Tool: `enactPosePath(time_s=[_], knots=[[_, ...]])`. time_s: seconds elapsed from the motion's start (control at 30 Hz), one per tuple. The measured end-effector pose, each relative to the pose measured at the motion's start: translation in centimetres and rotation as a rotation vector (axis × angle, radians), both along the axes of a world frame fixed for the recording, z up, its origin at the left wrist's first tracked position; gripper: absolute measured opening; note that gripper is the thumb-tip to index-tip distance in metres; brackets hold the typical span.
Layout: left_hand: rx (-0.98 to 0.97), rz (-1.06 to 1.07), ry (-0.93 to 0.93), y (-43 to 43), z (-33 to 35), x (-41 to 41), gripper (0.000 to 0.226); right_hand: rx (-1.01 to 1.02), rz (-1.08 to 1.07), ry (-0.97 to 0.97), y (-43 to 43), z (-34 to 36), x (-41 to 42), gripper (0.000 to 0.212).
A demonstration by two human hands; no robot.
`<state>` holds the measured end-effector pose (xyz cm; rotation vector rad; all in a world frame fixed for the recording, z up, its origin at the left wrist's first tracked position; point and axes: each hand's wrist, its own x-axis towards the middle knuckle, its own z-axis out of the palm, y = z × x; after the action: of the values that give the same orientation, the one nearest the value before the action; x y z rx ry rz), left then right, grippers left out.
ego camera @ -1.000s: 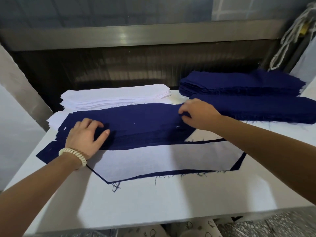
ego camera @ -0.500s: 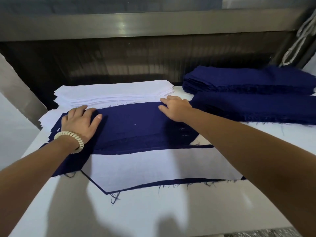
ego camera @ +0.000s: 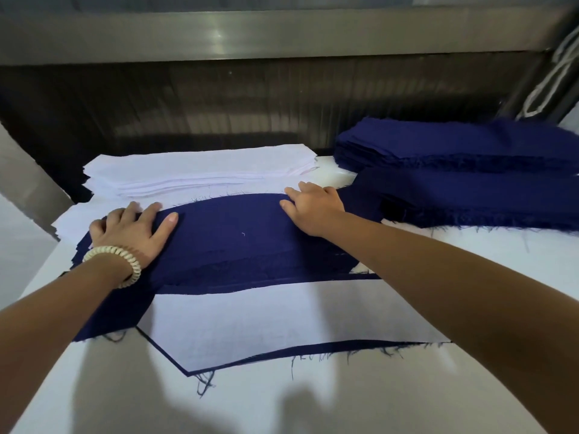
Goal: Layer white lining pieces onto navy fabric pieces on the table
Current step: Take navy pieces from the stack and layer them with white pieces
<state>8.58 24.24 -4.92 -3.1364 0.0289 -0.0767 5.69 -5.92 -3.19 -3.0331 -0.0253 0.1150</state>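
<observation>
White lining stack (ego camera: 200, 170) sat just beyond the left hand (ego camera: 131, 233) and right hand (ego camera: 313, 208), long side running left to right, right one a bit closer I'd say. Both looked flat and open, gripping nothing: left pressing the navy pile (ego camera: 235, 239) at its left end, right touching its far edge, all on the surface (ego camera: 250, 402).
</observation>
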Motion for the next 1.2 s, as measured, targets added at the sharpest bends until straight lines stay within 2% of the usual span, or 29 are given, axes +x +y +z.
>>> enactPosePath(time_s=[0.23,0.47,0.6,0.73,0.83,0.93,0.97,1.03,1.13,1.2], knots=[[-0.048,-0.010,-0.045,-0.2,-0.2,0.1,0.090,-0.023,-0.020,0.012,0.1,0.0,0.1,0.050],[-0.150,-0.056,-0.203,0.0,-0.7,0.4,0.084,-0.007,-0.005,0.004,0.3,0.1,0.1,0.047],[-0.291,-0.076,-0.353,-0.2,-0.2,-0.1,0.064,-0.017,0.014,-0.128,0.4,0.3,-0.1,0.037],[-0.417,-0.076,-0.462,-0.2,0.7,0.0,0.032,0.072,0.047,-0.277,0.3,0.9,-0.3,0.020],[-0.482,-0.102,-0.502,0.0,1.5,0.0,0.016,0.206,0.030,-0.369,0.2,1.4,-0.2,0.023],[-0.461,-0.144,-0.520,0.2,2.1,-0.1,0.005,0.306,0.004,-0.418,0.5,1.9,-0.2,0.046],[-0.448,-0.146,-0.513,0.2,2.2,-0.1,0.006,0.290,-0.002,-0.397,0.7,2.0,-0.1,0.054],[-0.417,-0.136,-0.489,0.2,2.1,-0.2,0.016,0.251,-0.015,-0.324,0.7,2.1,0.2,0.055],[-0.343,-0.192,-0.444,0.2,1.9,-0.6,0.039,0.223,-0.003,-0.274,0.4,1.9,0.4,0.042],[-0.291,-0.264,-0.422,0.4,1.6,-0.8,0.041,0.252,0.026,-0.278,0.2,1.7,0.3,0.033]])
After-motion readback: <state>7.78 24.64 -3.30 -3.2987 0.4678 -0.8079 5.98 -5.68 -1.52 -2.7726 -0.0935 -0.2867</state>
